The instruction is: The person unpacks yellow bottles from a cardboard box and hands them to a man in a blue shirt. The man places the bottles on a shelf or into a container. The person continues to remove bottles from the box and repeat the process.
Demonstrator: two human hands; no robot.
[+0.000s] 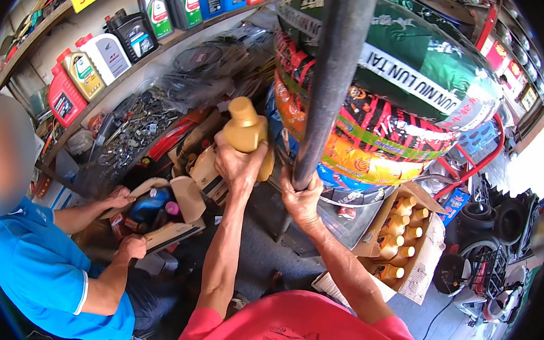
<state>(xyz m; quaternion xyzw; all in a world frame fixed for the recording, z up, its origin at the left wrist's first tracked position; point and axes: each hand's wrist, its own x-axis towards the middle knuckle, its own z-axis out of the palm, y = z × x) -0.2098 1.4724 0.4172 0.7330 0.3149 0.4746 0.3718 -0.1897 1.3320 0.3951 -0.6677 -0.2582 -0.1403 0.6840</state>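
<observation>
My left hand [237, 164] is closed around a gold plastic oil bottle [246, 129] with a capped neck, held up in front of me. A dark metal pole [335, 79] slants down across the view, and my right hand [300, 199] is wrapped round its lower part. Just behind the pole rises a stack of wrapped tyres [401, 71] in green, red and orange film. To the right of my right forearm stands an open carton [418, 271] with several similar gold bottles in it.
At left, a person in a blue shirt [53, 268] holds the flaps of an open box [181, 227] with bottles inside. Beyond, oil bottles [104, 58] line a wall shelf above bagged parts [138, 121]. A red-framed hand truck [487, 158] and a bicycle basket [489, 273] stand at right.
</observation>
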